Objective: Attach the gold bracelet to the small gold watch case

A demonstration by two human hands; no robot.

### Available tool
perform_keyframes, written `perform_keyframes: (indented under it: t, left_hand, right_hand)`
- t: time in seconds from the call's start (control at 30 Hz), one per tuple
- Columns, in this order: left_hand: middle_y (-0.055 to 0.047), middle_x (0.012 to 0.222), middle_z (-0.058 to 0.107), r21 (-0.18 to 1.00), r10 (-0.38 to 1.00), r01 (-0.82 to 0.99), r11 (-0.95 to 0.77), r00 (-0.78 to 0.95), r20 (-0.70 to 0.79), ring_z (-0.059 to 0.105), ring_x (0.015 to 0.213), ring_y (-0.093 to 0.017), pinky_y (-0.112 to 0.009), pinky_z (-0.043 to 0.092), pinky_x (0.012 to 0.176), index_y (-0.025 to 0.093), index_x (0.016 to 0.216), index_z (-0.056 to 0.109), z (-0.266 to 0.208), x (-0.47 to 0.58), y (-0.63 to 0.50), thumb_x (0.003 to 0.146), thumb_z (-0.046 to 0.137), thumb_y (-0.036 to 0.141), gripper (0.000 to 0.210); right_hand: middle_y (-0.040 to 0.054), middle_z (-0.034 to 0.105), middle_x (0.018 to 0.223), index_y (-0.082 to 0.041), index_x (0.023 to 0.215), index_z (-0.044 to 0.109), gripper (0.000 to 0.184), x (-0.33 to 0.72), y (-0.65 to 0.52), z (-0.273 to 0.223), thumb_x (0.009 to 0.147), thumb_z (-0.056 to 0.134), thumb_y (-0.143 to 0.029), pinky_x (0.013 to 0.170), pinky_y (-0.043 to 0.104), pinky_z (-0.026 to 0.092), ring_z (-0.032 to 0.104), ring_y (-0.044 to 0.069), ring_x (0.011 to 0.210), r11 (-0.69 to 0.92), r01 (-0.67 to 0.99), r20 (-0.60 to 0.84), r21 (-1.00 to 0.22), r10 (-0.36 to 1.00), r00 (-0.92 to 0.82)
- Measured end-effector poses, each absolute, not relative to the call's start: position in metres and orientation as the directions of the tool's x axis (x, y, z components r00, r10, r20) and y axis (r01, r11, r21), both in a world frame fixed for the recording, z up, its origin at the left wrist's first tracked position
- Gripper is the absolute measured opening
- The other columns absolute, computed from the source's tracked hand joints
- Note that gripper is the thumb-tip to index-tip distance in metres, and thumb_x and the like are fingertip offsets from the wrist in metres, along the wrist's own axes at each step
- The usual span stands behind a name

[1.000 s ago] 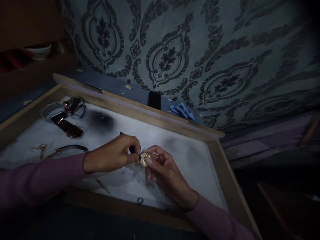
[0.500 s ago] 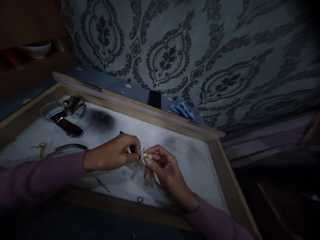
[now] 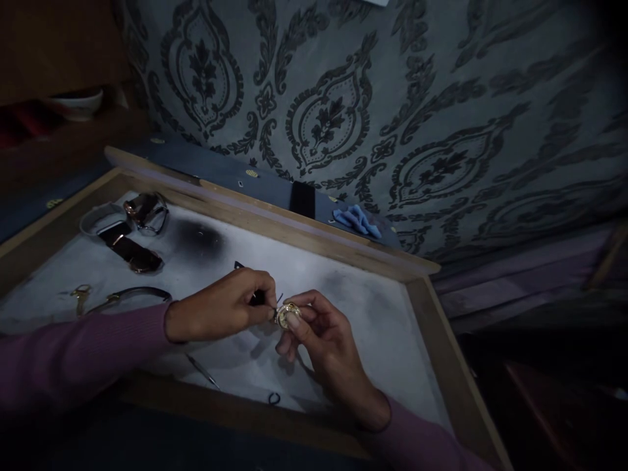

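Between the fingers and thumb of my right hand [image 3: 326,337] is a gold-coloured watch [image 3: 282,318], held by its round case above the white surface. My left hand [image 3: 230,304] is closed in a pinch at the watch's left edge. A dark strap-like piece [image 3: 257,297] shows between its fingers, and a black tip [image 3: 238,265] sticks out behind the hand. Whether this piece is joined to the case cannot be seen. A thin dark pin or strip [image 3: 280,298] rises just above the watch.
Wooden sides [image 3: 432,320] frame the white work surface [image 3: 377,294]. Watches with dark straps [image 3: 128,250] lie at the back left, near a gold clasp [image 3: 81,297] and a black band [image 3: 142,290]. A slim metal tool [image 3: 203,371] and a small black ring [image 3: 273,398] lie in front.
Both hands stay at the watch, nearly in place. The lower fingers of my right hand have shifted slightly left, and the watch face has turned a little. The camera view has tilted slightly.
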State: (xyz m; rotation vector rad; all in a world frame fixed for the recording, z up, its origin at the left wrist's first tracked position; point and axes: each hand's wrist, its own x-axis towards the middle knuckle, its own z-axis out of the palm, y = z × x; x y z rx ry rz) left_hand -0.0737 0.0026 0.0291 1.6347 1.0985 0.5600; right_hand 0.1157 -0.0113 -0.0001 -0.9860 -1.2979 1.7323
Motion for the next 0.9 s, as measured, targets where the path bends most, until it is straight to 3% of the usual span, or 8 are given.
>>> perform_keyframes:
  t: [0.4, 0.7, 0.9]
  left_hand:
    - [0.0, 0.068, 0.054, 0.965, 0.869, 0.253, 0.073, 0.46, -0.186, 0.049, 0.068, -0.015, -0.027, 0.037, 0.063, 0.016, 0.073, 0.056, 0.026, -0.07, 0.001, 0.079, 0.056, 0.027, 0.013]
    - [0.002, 0.067, 0.054, 0.963, 0.891, 0.268, 0.025, 0.43, -0.143, 0.049, 0.067, -0.014, -0.026, 0.037, 0.062, 0.017, 0.072, 0.054, 0.019, -0.067, -0.001, 0.079, 0.055, 0.023, 0.01]
    - [0.002, 0.069, 0.054, 0.927, 0.904, 0.374, -0.017, 0.402, -0.146, 0.047, 0.065, -0.014, -0.025, 0.035, 0.059, 0.017, 0.075, 0.055, 0.016, -0.067, -0.001, 0.078, 0.053, 0.02, 0.005]
  right_hand:
    - [-0.0028, 0.063, 0.061, -0.019, 0.088, 0.058, 0.024, 0.113, -0.014, 0.004, 0.082, 0.072, -0.036, 0.042, 0.021, 0.052, 0.062, 0.011, 0.045, -0.173, -0.105, -0.12, -0.979, 0.914, -0.387]
    - [-0.0022, 0.064, 0.058, -0.019, 0.089, 0.058, 0.023, 0.114, -0.014, 0.003, 0.082, 0.071, -0.036, 0.042, 0.023, 0.053, 0.061, 0.012, 0.044, -0.175, -0.09, -0.129, -0.98, 0.918, -0.376]
    - [-0.0032, 0.064, 0.062, -0.018, 0.086, 0.057, 0.026, 0.115, -0.012, 0.0, 0.078, 0.076, -0.034, 0.042, 0.021, 0.055, 0.063, 0.011, 0.045, -0.228, -0.117, -0.166, -0.967, 0.906, -0.39]
